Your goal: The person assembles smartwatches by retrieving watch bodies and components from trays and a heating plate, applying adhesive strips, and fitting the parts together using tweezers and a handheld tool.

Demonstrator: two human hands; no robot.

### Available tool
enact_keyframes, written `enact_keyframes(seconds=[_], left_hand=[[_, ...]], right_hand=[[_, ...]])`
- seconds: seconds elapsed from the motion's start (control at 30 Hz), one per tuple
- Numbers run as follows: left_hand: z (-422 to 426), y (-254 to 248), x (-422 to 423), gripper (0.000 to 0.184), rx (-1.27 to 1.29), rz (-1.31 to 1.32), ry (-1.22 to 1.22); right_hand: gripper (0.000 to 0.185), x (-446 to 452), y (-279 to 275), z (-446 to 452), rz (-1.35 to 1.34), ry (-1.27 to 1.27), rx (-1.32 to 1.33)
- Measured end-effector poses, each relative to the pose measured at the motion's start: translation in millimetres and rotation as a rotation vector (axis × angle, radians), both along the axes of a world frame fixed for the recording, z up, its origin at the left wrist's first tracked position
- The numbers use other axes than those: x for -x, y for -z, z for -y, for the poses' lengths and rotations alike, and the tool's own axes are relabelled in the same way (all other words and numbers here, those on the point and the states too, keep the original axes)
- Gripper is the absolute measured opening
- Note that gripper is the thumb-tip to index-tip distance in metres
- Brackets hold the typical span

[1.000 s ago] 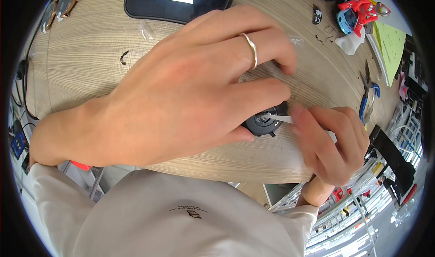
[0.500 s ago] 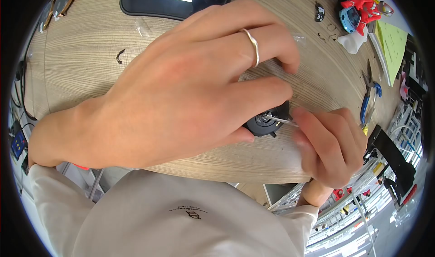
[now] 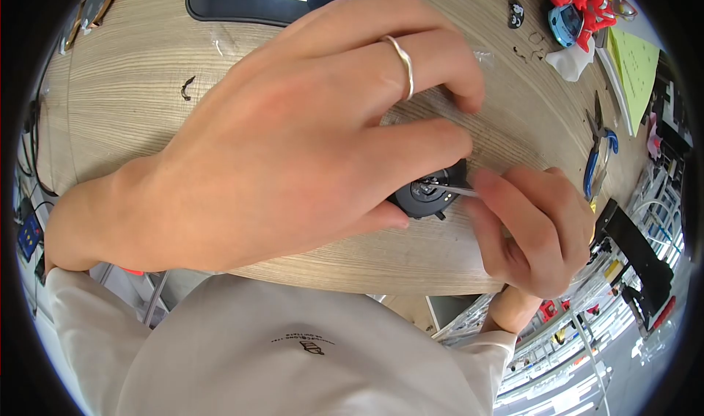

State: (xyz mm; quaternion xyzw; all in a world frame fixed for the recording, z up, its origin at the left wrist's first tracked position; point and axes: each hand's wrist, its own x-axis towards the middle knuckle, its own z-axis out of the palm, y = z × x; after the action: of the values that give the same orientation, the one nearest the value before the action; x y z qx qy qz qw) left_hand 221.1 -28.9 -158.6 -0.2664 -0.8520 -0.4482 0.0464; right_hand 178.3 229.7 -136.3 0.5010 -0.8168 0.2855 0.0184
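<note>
A round black device (image 3: 433, 196) with small gold contacts lies on the wooden table, partly covered by my left hand (image 3: 293, 137). The thumb and index finger of that hand grip its left side; a silver ring is on another finger. My right hand (image 3: 528, 225) pinches a thin metal tool (image 3: 456, 189), whose tip rests at the middle of the device. The tool's rear end is hidden in the fingers.
At the top is a dark tablet-like device (image 3: 227, 2). A curled black scrap (image 3: 188, 88) lies left. To the right are blue-handled pliers (image 3: 592, 163), a red figure (image 3: 584, 13), a yellow-green paper pad (image 3: 634, 71) and a black skull-marked piece (image 3: 515, 13).
The tool has turned slightly, its broad pale face now showing as a thin line. My right fingers have shifted a little, and the table's items sit slightly farther left and up.
</note>
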Motion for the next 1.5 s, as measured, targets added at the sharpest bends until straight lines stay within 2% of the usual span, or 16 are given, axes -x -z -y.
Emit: enact_keyframes(seconds=[0.1,0.3,0.4,0.5,0.6,0.7,0.9,1.1,1.3,1.4,1.5], left_hand=[[0.4,0.2,-0.1,0.05,0.01,-0.002,0.006],[-0.2,1.3,-0.1,0.05,-0.007,-0.012,-0.007],[0.2,0.9,0.1,0.051,0.006,-0.01,-0.004],[0.1,1.2,-0.1,0.052,0.002,-0.021,-0.008],[0.5,0.9,-1.1,0.052,-0.008,-0.001,-0.011],[0.5,2.1,-1.1,0.053,-0.011,0.01,-0.009],[-0.5,6.4,0.8,0.053,-0.008,-0.044,0.007],[-1.7,9.4,1.2,0.054,-0.011,-0.079,0.008],[-4.6,11.2,7.0,0.054,-0.011,-0.105,0.014],[-2.6,11.0,7.2,0.055,-0.01,-0.112,0.015],[0.2,10.6,3.7,0.055,-0.005,-0.107,0.012]], right_hand=[[0.048,2.1,-0.5,-3.7,0.04,-0.009,0.015],[0.045,11.9,-1.1,0.5,-0.085,-0.086,-0.032],[0.045,3.4,4.8,0.8,0.037,-0.044,0.033],[0.046,2.8,12.0,-1.5,0.044,0.003,0.11],[0.046,12.3,2.5,-2.3,0.105,-0.076,0.046],[0.045,14.2,0.1,-0.8,-0.032,-0.095,-0.037],[0.044,2.0,5.5,-1.6,0.082,-0.004,0.056],[0.045,13.1,-0.1,0.0,-0.044,-0.083,-0.03],[0.046,0.7,9.3,-0.6,0.095,0.016,0.125],[0.045,11.3,1.1,-2.1,0.047,-0.069,-0.012],[0.043,12.2,5.1,0.9,-0.1,-0.111,-0.009]])
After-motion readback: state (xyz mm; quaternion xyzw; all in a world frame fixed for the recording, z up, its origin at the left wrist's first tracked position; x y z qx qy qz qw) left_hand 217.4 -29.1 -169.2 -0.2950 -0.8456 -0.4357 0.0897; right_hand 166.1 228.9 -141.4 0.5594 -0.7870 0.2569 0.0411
